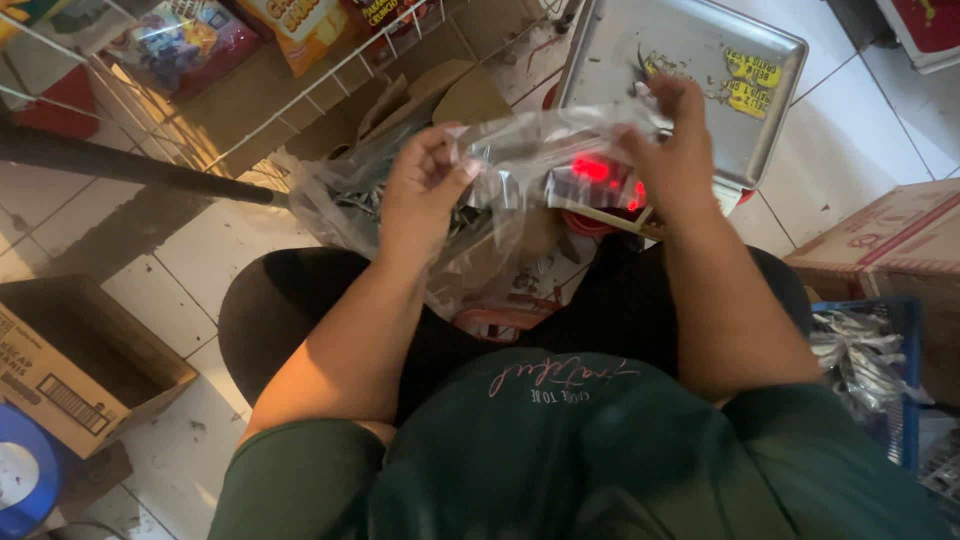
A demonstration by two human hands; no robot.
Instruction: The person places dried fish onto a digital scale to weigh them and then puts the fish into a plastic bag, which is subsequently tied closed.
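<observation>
Both my hands are raised in front of me and pinch the rim of a clear plastic bag [530,165]. My left hand [425,190] grips its left edge, fingers curled shut on the film. My right hand [675,140] holds the right edge, up near a metal scale tray [700,50]. The bag hangs slack between them, and I cannot tell what is inside. Behind it glows the scale's red display [592,170]. I am seated, with my knees in black below the bag.
A larger clear bag of small dark items [345,205] lies on the tiled floor ahead. A wire rack of snack packets [200,50] stands upper left. An open cardboard box [80,360] sits left, another box [890,245] right, and a blue crate of small packed bags [865,360] beside my right leg.
</observation>
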